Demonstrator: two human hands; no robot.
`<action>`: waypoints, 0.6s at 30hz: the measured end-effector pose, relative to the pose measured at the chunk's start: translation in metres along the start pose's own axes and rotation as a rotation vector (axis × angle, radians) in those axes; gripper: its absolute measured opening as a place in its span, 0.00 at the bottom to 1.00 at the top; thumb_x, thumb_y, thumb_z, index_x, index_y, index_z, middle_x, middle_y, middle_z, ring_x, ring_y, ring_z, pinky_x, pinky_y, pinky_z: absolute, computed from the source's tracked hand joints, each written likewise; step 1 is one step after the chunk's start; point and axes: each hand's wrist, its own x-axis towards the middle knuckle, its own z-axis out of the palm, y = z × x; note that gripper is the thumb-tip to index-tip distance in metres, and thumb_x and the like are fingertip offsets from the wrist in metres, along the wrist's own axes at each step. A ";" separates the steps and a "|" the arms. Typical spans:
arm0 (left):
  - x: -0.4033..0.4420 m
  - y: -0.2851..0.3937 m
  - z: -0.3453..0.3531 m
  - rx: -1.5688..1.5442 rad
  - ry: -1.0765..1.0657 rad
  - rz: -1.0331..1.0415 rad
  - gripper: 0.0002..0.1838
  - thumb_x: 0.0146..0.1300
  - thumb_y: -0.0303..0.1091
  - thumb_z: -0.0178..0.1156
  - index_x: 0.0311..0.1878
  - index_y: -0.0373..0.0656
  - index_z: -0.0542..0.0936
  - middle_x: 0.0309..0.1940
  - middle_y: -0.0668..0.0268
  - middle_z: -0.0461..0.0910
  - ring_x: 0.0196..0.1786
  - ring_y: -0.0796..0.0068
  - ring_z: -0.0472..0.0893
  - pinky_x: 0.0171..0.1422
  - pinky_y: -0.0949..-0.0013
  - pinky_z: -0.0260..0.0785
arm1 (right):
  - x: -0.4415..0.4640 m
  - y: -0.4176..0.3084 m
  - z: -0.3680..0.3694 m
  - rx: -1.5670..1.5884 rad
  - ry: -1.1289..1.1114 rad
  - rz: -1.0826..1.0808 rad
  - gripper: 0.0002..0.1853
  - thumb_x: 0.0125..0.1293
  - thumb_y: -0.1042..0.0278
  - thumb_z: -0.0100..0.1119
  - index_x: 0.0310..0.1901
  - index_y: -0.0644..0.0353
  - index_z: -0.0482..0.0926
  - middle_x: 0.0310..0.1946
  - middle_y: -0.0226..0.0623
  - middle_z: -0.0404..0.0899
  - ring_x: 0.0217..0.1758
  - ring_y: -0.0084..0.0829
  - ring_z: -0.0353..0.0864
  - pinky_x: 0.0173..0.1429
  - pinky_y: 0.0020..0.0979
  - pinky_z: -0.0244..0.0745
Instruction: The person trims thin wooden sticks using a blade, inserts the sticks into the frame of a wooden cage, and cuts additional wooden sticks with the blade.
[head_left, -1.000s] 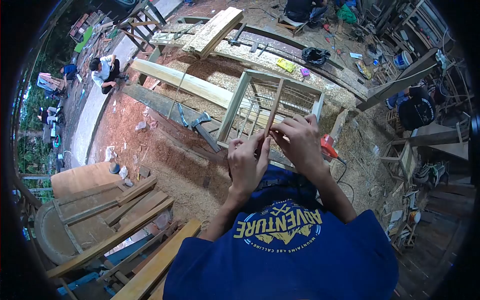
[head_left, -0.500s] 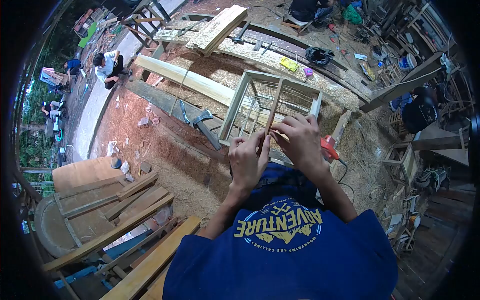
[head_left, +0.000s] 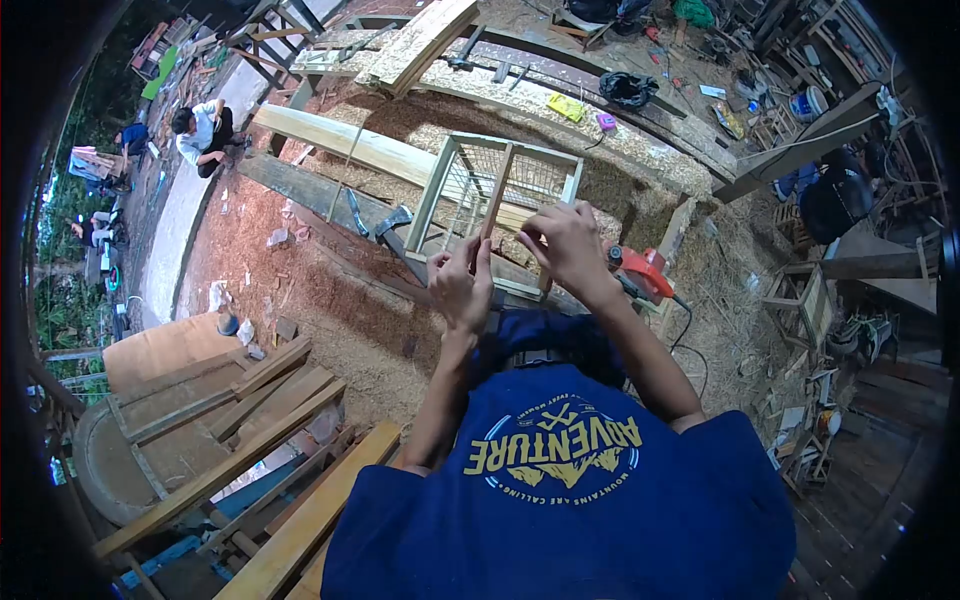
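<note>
A thin brown wooden strip [head_left: 498, 190] rises from my left hand [head_left: 461, 286], whose fingers are closed on its lower end. To the right of the strip is my right hand [head_left: 566, 246], bent at the wrist, its fingers curled together; whatever they pinch is too small to make out. Behind both hands stands a pale wooden frame [head_left: 432, 192] with a grid of thin sticks inside, and the strip overlaps it in view. A red power tool [head_left: 645, 272] lies to the right of my right hand.
A hammer or axe [head_left: 394, 220] rests on a dark plank [head_left: 300, 188] to the left. Stacked boards [head_left: 420, 45] lie farther back. Loose planks [head_left: 290, 510] are at the lower left. A crouching person [head_left: 205, 138] is at the far left.
My right hand has come off the strip and is now apart from my left hand. The left hand, strip and frame have shifted left in view, and more of the red tool shows.
</note>
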 end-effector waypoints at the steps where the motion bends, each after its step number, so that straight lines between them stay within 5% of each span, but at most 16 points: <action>1: -0.003 -0.010 0.006 0.004 -0.013 -0.028 0.12 0.68 0.41 0.66 0.49 0.46 0.88 0.37 0.67 0.89 0.42 0.67 0.80 0.53 0.64 0.69 | 0.000 0.006 0.012 -0.002 -0.039 0.013 0.10 0.65 0.57 0.67 0.33 0.53 0.85 0.31 0.31 0.83 0.40 0.35 0.80 0.52 0.40 0.64; 12: -0.036 -0.101 0.082 -0.008 -0.047 0.186 0.09 0.70 0.39 0.63 0.46 0.46 0.84 0.30 0.62 0.85 0.33 0.64 0.83 0.51 0.61 0.67 | -0.039 0.059 0.131 0.044 -0.130 0.080 0.08 0.64 0.59 0.67 0.34 0.53 0.84 0.29 0.34 0.81 0.40 0.38 0.80 0.49 0.41 0.64; 18: -0.042 -0.106 0.073 -0.121 -0.087 0.124 0.10 0.65 0.35 0.67 0.48 0.43 0.83 0.44 0.61 0.86 0.50 0.62 0.83 0.59 0.59 0.69 | -0.038 0.053 0.130 0.086 -0.166 0.004 0.09 0.62 0.57 0.69 0.34 0.52 0.84 0.28 0.32 0.80 0.38 0.36 0.79 0.47 0.39 0.64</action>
